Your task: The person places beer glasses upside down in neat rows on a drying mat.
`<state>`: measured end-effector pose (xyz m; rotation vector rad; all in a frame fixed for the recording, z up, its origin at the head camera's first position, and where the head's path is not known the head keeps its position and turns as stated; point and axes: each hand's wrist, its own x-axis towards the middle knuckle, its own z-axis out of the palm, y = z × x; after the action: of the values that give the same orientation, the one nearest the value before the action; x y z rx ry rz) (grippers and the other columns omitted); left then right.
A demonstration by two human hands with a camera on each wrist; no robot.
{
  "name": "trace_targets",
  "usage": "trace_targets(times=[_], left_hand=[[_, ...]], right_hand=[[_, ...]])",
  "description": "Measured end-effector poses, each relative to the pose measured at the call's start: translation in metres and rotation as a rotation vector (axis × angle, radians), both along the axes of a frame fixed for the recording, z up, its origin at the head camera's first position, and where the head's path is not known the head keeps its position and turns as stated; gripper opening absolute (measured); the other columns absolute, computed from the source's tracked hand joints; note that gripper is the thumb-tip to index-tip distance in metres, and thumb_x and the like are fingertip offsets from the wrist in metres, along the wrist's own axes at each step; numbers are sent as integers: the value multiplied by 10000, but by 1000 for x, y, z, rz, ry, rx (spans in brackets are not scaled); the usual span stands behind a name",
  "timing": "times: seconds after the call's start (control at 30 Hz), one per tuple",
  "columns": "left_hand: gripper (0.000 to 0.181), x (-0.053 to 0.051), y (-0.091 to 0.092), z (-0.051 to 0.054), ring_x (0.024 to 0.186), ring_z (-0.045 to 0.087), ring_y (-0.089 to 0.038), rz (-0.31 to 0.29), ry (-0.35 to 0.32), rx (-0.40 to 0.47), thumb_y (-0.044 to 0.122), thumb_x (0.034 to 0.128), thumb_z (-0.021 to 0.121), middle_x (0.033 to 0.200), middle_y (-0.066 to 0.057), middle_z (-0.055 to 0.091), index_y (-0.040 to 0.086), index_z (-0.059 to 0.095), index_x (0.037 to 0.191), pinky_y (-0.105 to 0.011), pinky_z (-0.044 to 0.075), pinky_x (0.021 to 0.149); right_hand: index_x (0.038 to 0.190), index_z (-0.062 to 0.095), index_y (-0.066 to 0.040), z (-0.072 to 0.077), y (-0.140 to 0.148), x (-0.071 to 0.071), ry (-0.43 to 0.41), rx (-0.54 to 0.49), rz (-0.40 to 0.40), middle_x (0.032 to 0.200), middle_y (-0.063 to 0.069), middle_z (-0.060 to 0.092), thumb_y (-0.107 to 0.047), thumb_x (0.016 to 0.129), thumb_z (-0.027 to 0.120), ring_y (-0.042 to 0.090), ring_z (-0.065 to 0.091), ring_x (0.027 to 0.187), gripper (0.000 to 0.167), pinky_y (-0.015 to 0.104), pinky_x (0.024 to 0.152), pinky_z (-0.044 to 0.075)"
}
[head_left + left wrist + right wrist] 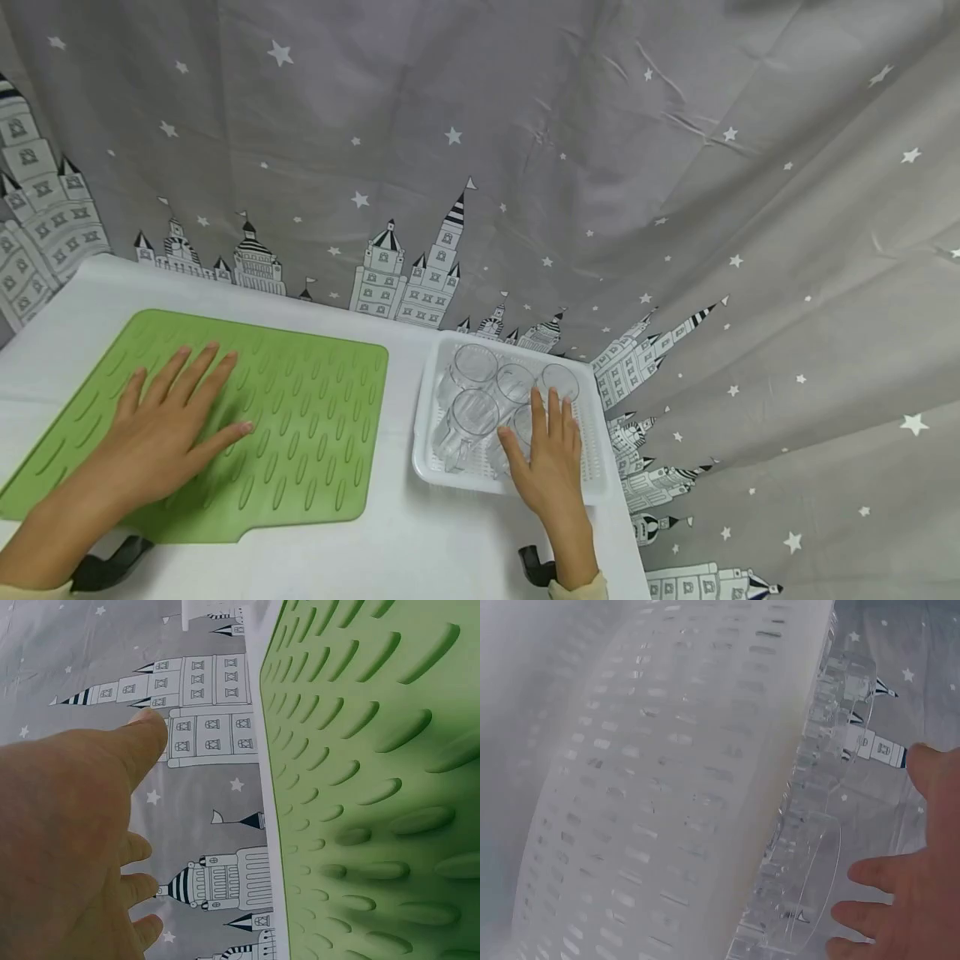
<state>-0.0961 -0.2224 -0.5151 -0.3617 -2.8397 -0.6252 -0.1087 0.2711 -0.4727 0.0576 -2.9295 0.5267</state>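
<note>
Two hands (161,433) (551,462) outstretched — over mat (307,417), glasses (474,414)

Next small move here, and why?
Probably lower the right hand and curl it round the nearest clear cup: that hand is outstretched over the white perforated basket, holds nothing, and overlaps that cup in the head view. The left hand, over the green ridged mat, also holds nothing.

The bare left hand (161,437) adjoins a pale cream fabric sleeve (45,594), visible at the cuff. A black, curved wrist bracket (112,568) projects beneath that wrist. The bare right hand (549,468) carries a matching cream fabric cuff (579,588) and a black, hook-shaped wrist bracket (536,570).
</note>
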Motion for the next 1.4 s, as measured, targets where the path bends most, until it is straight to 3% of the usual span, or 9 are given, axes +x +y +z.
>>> trace_targets(times=[0.17, 0.3, 0.5, 0.67, 0.83, 1.13, 1.4], left_hand=[[986, -1, -1, -2, 1695, -159, -394, -2, -3, 12, 489, 1056, 657, 1833, -156, -37, 163, 39, 1752, -707, -256, 1299], [967, -1, 2, -4, 1695, -78, -446, -18, -3, 59, 451, 1057, 667, 1824, -201, 24, 139, 69, 1750, -691, -221, 1321], [919, 1, 13, -9, 1637, 125, -565, -69, -56, 257, 346, 1041, 717, 1764, -291, 218, 146, 159, 1743, -843, 37, 1284], [855, 1, 25, -12, 1588, 178, -620, -90, -131, 430, 298, 1055, 704, 1744, -306, 257, 179, 203, 1737, -907, 104, 1210], [801, 2, 36, -15, 1532, 264, -653, -89, -163, 535, 281, 1065, 691, 1721, -312, 310, 240, 244, 1728, -931, 190, 1141], [730, 12, 56, -20, 1416, 464, -636, -63, -200, 569, 303, 1088, 661, 1691, -252, 393, 299, 284, 1712, -887, 428, 962], [720, 18, 67, -27, 1359, 531, -613, -53, -197, 599, 291, 1079, 678, 1663, -239, 435, 286, 315, 1701, -863, 465, 946]], right_hand=[[1682, 371, -124, 0, -5, -2, 64, -27, 23, 1776, 172, 285, -568, 1056, 597, 426, 131, 1690, 800, 703, 1344, 193], [1557, 547, -115, 1, -12, -6, 160, -35, 78, 1589, 166, 486, -529, 1038, 664, 404, 331, 1559, 674, 648, 1262, 334], [1424, 651, -118, -2, -24, -9, 235, -4, 142, 1339, 120, 630, -524, 999, 721, 324, 477, 1255, 592, 515, 1036, 428], [1434, 636, -120, -6, -34, -10, 226, 38, 168, 1331, 102, 653, -579, 991, 706, 306, 505, 1227, 642, 496, 1006, 422], [1455, 623, -90, -6, -40, -11, 196, 37, 174, 1353, 111, 654, -606, 975, 708, 303, 518, 1203, 710, 507, 1034, 425], [1488, 592, -98, -10, -45, -14, 172, 40, 165, 1414, 115, 651, -596, 953, 739, 313, 508, 1254, 745, 525, 1089, 391], [1502, 569, -67, -13, -50, -16, 156, 40, 162, 1420, 126, 669, -575, 916, 797, 320, 502, 1235, 808, 533, 1109, 372]])
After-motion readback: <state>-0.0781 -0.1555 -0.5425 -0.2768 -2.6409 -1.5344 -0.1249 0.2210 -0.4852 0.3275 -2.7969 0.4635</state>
